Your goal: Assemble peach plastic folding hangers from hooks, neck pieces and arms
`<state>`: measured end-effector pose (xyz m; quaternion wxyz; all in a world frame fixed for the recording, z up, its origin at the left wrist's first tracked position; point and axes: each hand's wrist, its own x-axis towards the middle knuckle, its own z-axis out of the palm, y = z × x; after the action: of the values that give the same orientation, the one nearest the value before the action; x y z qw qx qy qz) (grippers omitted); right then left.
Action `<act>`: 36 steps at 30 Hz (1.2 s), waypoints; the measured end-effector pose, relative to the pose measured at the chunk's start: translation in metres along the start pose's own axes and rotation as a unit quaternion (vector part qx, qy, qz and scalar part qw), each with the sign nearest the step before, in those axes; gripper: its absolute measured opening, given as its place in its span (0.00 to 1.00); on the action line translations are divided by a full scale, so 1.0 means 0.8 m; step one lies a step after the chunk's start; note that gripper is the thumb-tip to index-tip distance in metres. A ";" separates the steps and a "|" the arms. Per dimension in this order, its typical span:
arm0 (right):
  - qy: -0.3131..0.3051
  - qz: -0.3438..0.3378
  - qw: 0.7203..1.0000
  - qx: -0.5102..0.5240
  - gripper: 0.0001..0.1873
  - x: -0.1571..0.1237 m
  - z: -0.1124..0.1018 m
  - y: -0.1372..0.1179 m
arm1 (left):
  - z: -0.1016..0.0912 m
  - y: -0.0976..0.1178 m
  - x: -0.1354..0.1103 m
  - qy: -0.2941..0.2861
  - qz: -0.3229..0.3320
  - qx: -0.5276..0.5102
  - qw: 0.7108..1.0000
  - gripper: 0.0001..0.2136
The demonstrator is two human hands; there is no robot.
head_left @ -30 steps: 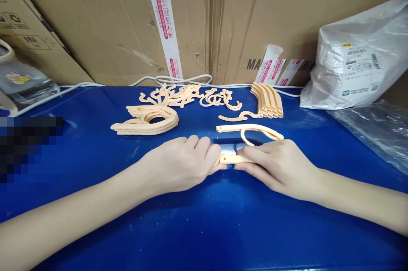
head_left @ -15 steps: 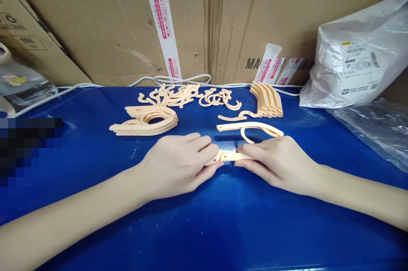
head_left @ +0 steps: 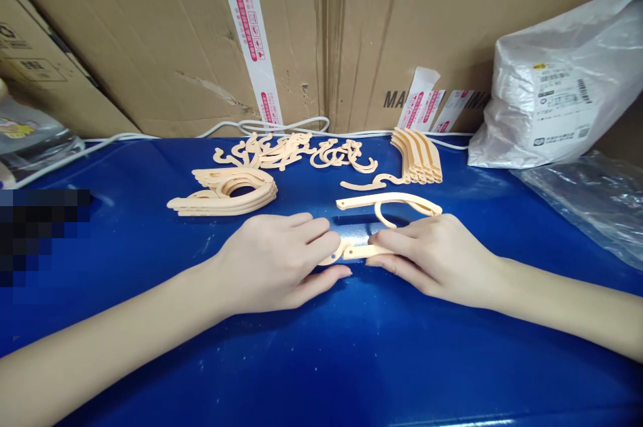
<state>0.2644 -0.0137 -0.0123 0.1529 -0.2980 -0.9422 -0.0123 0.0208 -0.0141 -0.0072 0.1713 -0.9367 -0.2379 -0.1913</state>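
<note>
Head view: both hands pinch one peach hanger piece (head_left: 358, 251) in the middle of the blue bench (head_left: 321, 360).
Left hand (head_left: 274, 263) and right hand (head_left: 432, 256) grip its ends; the stack (head_left: 226, 193) looks done, loose hooks (head_left: 321, 152) wait by the back edge.

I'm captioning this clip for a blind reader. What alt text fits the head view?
Two bare hands, left hand and right hand, pinch a peach plastic hanger piece between them on a blue table. Behind lie a stack of curved hanger parts, loose hooks, another stack of hanger arms, cardboard boxes and a white plastic bag.
</note>
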 end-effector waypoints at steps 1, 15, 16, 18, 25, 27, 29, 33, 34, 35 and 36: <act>-0.001 0.000 1.000 0.000 0.18 0.000 0.000 0.000 | 0.000 0.000 0.000 0.002 0.000 0.002 1.000 0.14; -0.023 -0.005 1.000 -0.002 0.18 -0.001 0.000 0.002 | -0.003 0.004 -0.001 -0.001 0.007 0.001 1.000 0.15; -0.023 -0.005 1.000 -0.001 0.18 -0.001 0.000 0.002 | -0.003 0.005 -0.001 0.001 0.009 0.001 1.000 0.16; -0.025 -0.005 1.000 0.003 0.18 0.000 -0.001 0.003 | -0.003 0.005 -0.001 0.003 0.012 -0.001 1.000 0.16; -0.023 -0.009 1.000 0.009 0.17 -0.001 -0.001 0.005 | -0.002 0.006 -0.001 0.004 0.012 -0.002 1.000 0.15; -0.018 -0.014 1.000 0.000 0.17 -0.001 0.000 0.005 | -0.002 0.006 0.000 -0.002 0.006 0.008 1.000 0.15; -0.008 -0.023 1.000 -0.013 0.18 -0.001 0.001 0.004 | -0.002 0.007 0.001 -0.007 0.005 0.017 1.000 0.16; 0.024 -0.073 0.996 -0.050 0.20 -0.001 0.003 -0.003 | -0.001 0.014 0.004 -0.014 0.007 0.019 1.000 0.15; 0.035 -0.086 0.994 -0.061 0.20 -0.001 0.003 -0.005 | -0.001 0.017 0.004 -0.017 0.011 0.016 1.000 0.15; 0.044 -0.097 0.992 -0.069 0.19 -0.001 0.003 -0.007 | -0.001 0.019 0.004 -0.020 0.017 0.011 1.000 0.14; 0.054 -0.106 0.990 -0.075 0.18 -0.002 0.003 -0.007 | -0.002 0.021 0.004 -0.023 0.024 0.007 0.999 0.14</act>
<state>0.2616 -0.0192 -0.0143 0.1785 -0.2055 -0.9553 -0.1155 0.0317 -0.0275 -0.0086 0.1769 -0.9452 -0.2204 -0.1635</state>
